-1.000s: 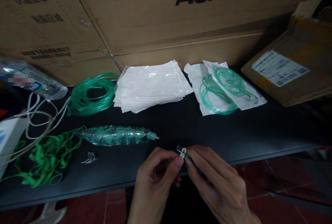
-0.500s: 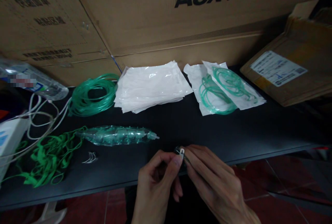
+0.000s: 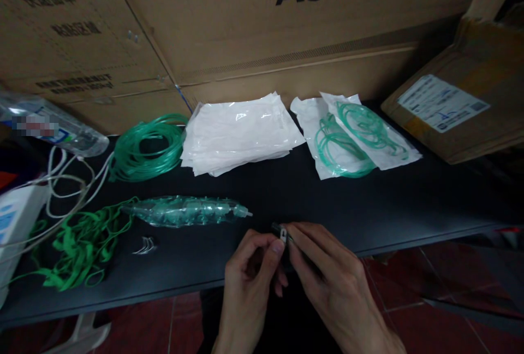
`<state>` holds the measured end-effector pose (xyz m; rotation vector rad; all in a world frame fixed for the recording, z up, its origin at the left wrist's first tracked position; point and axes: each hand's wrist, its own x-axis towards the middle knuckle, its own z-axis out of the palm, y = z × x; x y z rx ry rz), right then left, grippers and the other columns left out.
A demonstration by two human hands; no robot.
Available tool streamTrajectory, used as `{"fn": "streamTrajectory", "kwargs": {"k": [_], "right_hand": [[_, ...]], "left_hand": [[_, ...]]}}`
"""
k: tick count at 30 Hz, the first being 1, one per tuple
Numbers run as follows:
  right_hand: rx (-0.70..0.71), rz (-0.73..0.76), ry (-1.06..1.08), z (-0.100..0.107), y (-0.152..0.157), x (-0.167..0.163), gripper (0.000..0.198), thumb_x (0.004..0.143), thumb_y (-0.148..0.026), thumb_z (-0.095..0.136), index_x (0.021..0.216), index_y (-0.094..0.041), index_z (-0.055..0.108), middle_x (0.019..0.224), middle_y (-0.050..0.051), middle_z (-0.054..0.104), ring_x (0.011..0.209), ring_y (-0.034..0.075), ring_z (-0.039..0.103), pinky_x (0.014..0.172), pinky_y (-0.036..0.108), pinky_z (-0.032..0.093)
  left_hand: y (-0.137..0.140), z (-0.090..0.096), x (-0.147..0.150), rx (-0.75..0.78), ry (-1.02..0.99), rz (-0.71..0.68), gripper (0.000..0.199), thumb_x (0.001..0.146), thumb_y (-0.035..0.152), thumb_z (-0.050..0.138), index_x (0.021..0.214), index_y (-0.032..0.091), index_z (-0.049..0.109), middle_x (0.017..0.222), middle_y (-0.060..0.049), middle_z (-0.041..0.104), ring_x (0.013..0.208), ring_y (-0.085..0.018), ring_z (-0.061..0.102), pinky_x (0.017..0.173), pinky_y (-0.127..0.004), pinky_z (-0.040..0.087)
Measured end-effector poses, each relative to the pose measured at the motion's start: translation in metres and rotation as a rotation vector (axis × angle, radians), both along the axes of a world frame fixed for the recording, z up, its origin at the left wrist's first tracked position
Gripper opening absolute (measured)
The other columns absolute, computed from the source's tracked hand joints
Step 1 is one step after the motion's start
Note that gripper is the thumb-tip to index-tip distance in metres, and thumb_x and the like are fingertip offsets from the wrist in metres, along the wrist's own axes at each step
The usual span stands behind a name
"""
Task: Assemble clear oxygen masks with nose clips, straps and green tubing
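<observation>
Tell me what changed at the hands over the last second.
The right hand has shifted slightly left, closer to the left hand; the white slotted clip between them moved slightly left too. Nothing visibly released. Green tubing coil and white pouch stack stayed put.

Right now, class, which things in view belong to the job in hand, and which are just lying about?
Job, judging by the hands:
small white piece, pinched by the left hand
dark object, mostly hidden in the right hand
possibly the loose green tubing, green straps, bagged green parts

Apparently just lying about:
bottle
labelled box
AUX carton
</observation>
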<state>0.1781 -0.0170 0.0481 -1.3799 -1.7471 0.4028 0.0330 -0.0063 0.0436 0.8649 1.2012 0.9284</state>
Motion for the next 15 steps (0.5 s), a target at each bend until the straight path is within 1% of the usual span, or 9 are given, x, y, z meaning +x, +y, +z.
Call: {"fn": "streamTrajectory", "kwargs": {"k": [3, 5, 7, 9, 12, 15], "right_hand": [[-0.198, -0.047, 0.161, 0.001, 0.003, 0.001, 0.022, 0.097, -0.011, 0.062, 0.11, -0.02, 0.076, 0.104, 0.007, 0.077, 0.091, 0.018, 0.077, 0.081, 0.027, 0.064], [-0.266, -0.05, 0.226, 0.002, 0.005, 0.003, 0.022, 0.097, -0.014, 0.064, 0.113, -0.023, 0.077, 0.106, 0.004, 0.077, 0.096, 0.016, 0.076, 0.083, 0.023, 0.062], [-0.272, -0.05, 0.239, 0.002, 0.006, 0.006, 0.022, 0.097, -0.016, 0.064, 0.113, -0.024, 0.077, 0.108, 0.004, 0.077, 0.098, 0.016, 0.076, 0.085, 0.023, 0.061], [-0.265, -0.043, 0.228, 0.002, 0.005, 0.008, 0.021, 0.097, -0.017, 0.064, 0.111, -0.024, 0.077, 0.108, 0.005, 0.077, 0.098, 0.017, 0.076, 0.086, 0.025, 0.061], [-0.274, -0.04, 0.236, 0.001, 0.004, 0.01, 0.018, 0.096, -0.018, 0.064, 0.107, -0.023, 0.078, 0.104, 0.006, 0.078, 0.094, 0.019, 0.077, 0.083, 0.026, 0.062], [-0.324, -0.065, 0.262, 0.001, 0.002, 0.011, 0.017, 0.097, -0.024, 0.064, 0.105, -0.023, 0.079, 0.098, 0.006, 0.08, 0.088, 0.02, 0.077, 0.077, 0.026, 0.062]], "left_hand": [[0.004, -0.003, -0.002, -0.048, -0.009, 0.003, 0.037, 0.085, 0.054, 0.077, 0.082, 0.017, 0.075, 0.072, 0.003, 0.056, 0.051, -0.006, 0.051, 0.045, -0.015, 0.045], [0.008, -0.003, -0.003, -0.085, -0.006, -0.003, 0.039, 0.086, 0.056, 0.076, 0.086, 0.017, 0.077, 0.066, 0.004, 0.055, 0.049, -0.006, 0.049, 0.045, -0.015, 0.044], [0.01, -0.002, -0.003, -0.117, -0.007, -0.018, 0.042, 0.084, 0.058, 0.076, 0.089, 0.016, 0.077, 0.06, 0.005, 0.054, 0.047, -0.007, 0.048, 0.043, -0.015, 0.043], [0.012, -0.001, -0.002, -0.125, -0.004, -0.028, 0.042, 0.081, 0.057, 0.078, 0.087, 0.016, 0.078, 0.061, 0.004, 0.055, 0.047, -0.007, 0.049, 0.04, -0.015, 0.042], [0.011, -0.001, 0.0, -0.081, 0.004, -0.008, 0.035, 0.078, 0.051, 0.082, 0.08, 0.016, 0.078, 0.07, 0.003, 0.056, 0.047, -0.006, 0.051, 0.037, -0.014, 0.042], [0.009, -0.004, 0.0, -0.018, 0.015, -0.01, 0.029, 0.081, 0.046, 0.081, 0.08, 0.018, 0.078, 0.074, 0.004, 0.054, 0.046, -0.005, 0.052, 0.035, -0.013, 0.044]]}}
